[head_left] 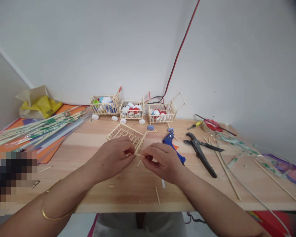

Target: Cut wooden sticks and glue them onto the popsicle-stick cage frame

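Note:
Low over the middle of the table, my left hand (pixel 118 153) and my right hand (pixel 160 159) meet fingertip to fingertip. Both pinch a short thin wooden stick (pixel 138 155), whose middle shows between them. Just behind my left hand sits a small open basket made of sticks (pixel 127 131); the fingers hide its near side, and I cannot tell whether they touch it. Another short stick (pixel 139 163) lies beneath the fingertips. Beyond my right hand, partly covered by it, is a blue glue gun (pixel 174 148).
Three small stick carts (pixel 105 107) filled with bottle caps stand along the wall. Black cutters (pixel 199 151), a yellow-handled knife (pixel 194 125) and a pale cable (pixel 246 187) are at right. Bundled sticks (pixel 51 126) and a yellow bag (pixel 40 107) lie at left.

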Available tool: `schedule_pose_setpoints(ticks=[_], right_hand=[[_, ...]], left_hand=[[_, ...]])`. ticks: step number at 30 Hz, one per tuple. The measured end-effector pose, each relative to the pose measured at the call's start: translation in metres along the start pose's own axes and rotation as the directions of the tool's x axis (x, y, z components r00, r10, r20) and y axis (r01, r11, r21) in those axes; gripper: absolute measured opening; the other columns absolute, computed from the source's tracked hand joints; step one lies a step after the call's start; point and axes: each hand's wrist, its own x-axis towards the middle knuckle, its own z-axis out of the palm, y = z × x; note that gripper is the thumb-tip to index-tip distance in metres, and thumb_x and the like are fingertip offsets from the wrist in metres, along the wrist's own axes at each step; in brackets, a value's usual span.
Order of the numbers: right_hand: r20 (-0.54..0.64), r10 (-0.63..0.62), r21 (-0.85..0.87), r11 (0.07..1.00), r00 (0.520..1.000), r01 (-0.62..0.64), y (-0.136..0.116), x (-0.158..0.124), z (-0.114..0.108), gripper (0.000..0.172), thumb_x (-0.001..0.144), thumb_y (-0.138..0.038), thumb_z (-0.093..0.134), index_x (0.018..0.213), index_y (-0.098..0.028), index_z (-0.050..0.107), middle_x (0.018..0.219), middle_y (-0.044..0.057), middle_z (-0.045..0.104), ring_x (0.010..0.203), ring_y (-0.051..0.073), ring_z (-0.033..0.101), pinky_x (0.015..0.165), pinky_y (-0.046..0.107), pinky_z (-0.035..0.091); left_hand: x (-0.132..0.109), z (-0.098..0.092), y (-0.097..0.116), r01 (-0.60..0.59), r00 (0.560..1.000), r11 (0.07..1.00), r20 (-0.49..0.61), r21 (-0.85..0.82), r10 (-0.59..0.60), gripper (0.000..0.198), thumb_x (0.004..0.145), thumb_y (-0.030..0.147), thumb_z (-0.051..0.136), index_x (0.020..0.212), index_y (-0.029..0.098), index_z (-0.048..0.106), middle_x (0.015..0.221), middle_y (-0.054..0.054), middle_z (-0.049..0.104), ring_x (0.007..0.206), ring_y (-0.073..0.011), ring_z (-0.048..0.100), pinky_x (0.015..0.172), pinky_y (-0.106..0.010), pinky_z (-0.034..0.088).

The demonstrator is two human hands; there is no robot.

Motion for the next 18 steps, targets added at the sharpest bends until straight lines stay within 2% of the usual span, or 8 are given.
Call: schedule_pose_setpoints(ticks=[18], right_hand=[[-0.005,-0.013,-0.002,1.000,1.000,0.013,0.0006,0.0010,0.0003,0.004,0.084,-0.016,0.059,0.086,-0.020,0.058,0.071,0.001,0.063,0.063,0.011,0.057,0.060,0.022,0.045]], left_hand=[[0.0001,0.0003,-0.0002,0.001,1.000,1.000,-0.001,0.005,-0.001,0.010,0.078,0.014,0.051,0.071,0.018,0.057,0.073,0.000,0.056,0.072,-0.0146,0.051,0.066,-0.026,0.038]])
